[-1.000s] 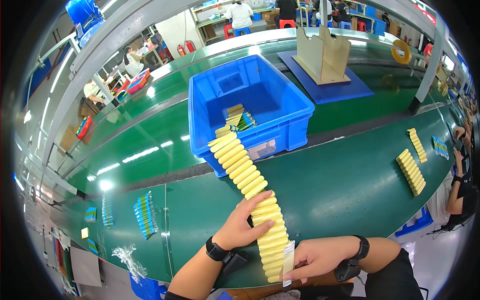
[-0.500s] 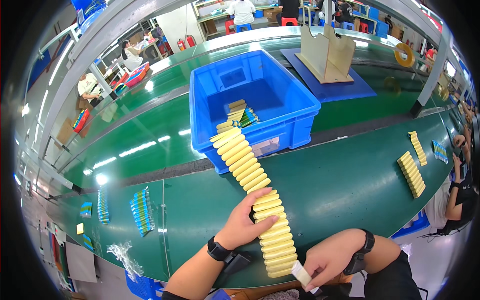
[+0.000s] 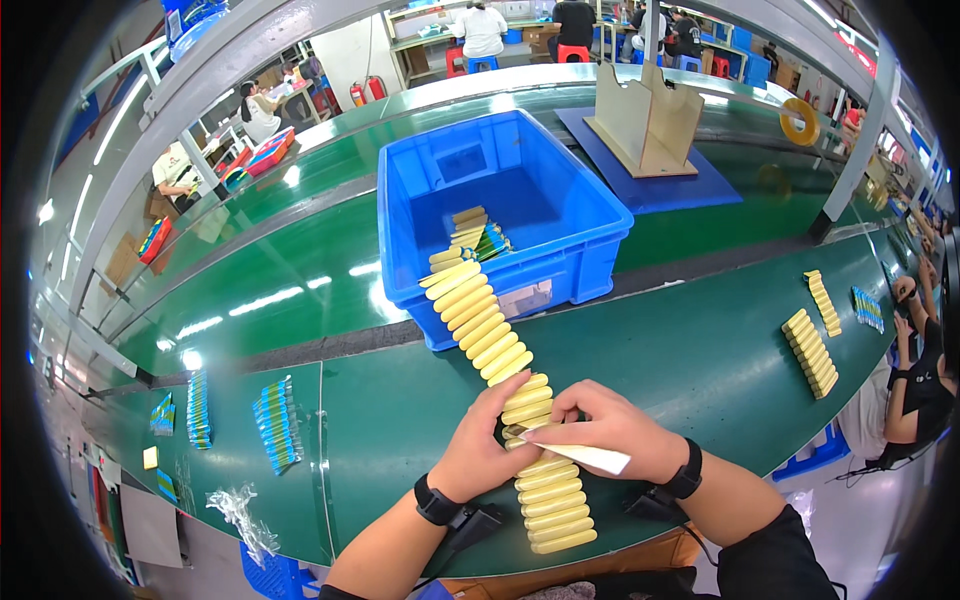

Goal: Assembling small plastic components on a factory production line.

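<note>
A long row of pale yellow, round-ended sticks (image 3: 556, 512) runs from the table's near edge up to the rim of a blue plastic bin (image 3: 590, 250). My left hand (image 3: 468, 455) grips the row from its left side, around the middle, with the thumb across the top. Beside it, my right hand (image 3: 632, 438) pinches a flat white strip (image 3: 597, 458) over the same sticks. The fingertips of both hands nearly meet, where a small dark gap shows between sticks. Inside the bin lie more yellow sticks (image 3: 468, 228) and some blue-green wrapped ones (image 3: 492, 243).
Blue-green wrapped packs (image 3: 278, 425) and crumpled clear film (image 3: 243, 522) lie at left on the green table. Two yellow stick groups (image 3: 810, 352) sit at right, near another person's arms (image 3: 905, 385). A beige stand (image 3: 645, 130) rests on a blue mat behind the bin.
My right hand has moved from the near end of the row up and left to its middle, bringing the white strip along. The left hand stays on the row.
</note>
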A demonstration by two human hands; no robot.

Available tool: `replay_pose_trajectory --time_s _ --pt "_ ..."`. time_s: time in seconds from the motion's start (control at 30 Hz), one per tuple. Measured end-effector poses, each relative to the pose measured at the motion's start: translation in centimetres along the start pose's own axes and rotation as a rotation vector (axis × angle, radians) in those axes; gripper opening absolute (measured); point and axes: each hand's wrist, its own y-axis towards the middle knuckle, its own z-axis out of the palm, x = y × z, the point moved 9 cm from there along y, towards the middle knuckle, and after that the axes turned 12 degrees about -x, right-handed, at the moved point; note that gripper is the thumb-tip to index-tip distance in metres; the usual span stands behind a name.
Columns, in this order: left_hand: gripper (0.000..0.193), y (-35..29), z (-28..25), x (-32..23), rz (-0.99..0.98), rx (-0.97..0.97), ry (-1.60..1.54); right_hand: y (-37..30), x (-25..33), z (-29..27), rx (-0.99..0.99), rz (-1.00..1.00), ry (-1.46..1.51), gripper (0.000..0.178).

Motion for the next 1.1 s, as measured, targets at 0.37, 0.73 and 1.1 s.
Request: replay_pose_trajectory --time_s 0.37,0.73,1.1 --pt "0.085 0.5 -0.7 -1.1 0.063 -0.014 0.119 -1.0 -3.2 -4.2 -0.258 0.225 0.064 0.027" --pt "0.094 -2.8 1.6 -7.8 0.399 0.168 0.072 -2.5 -1.2 -1.0 0.004 0.603 0.771 0.023" --pt "0.074 0.2 -2.7 -4.0 0.040 -0.151 -0.370 -5.1 2.1 -0.8 0.326 0.742 0.951 0.029"
